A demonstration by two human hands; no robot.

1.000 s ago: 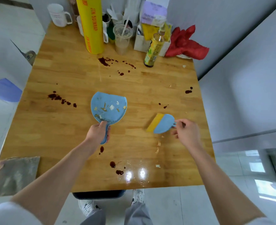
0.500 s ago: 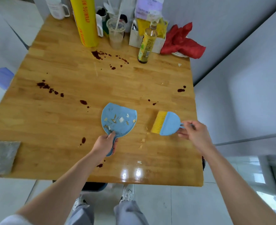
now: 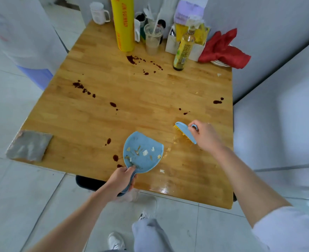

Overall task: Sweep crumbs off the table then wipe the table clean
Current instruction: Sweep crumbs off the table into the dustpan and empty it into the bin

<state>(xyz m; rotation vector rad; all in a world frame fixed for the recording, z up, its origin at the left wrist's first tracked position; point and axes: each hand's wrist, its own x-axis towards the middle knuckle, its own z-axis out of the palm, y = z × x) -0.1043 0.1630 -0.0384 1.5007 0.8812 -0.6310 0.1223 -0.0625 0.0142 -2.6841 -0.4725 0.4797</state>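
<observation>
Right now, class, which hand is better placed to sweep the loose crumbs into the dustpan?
Right hand: it grips the brush beside the crumbs; the left hand holds the dustpan.

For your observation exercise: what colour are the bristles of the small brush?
Yellow; the brush itself is light blue. Seen in the head view.

Bottle (image 3: pixel 183 50), yellow roll (image 3: pixel 124 24), perhaps mugs (image 3: pixel 98 13)

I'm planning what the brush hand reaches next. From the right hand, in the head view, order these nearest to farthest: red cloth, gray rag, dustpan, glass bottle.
From the right hand, which holds the brush:
1. Dustpan, just to its left, near the table's front edge.
2. Glass bottle, toward the far edge, slightly left.
3. Red cloth, far right corner.
4. Gray rag, on the left front corner.
</observation>
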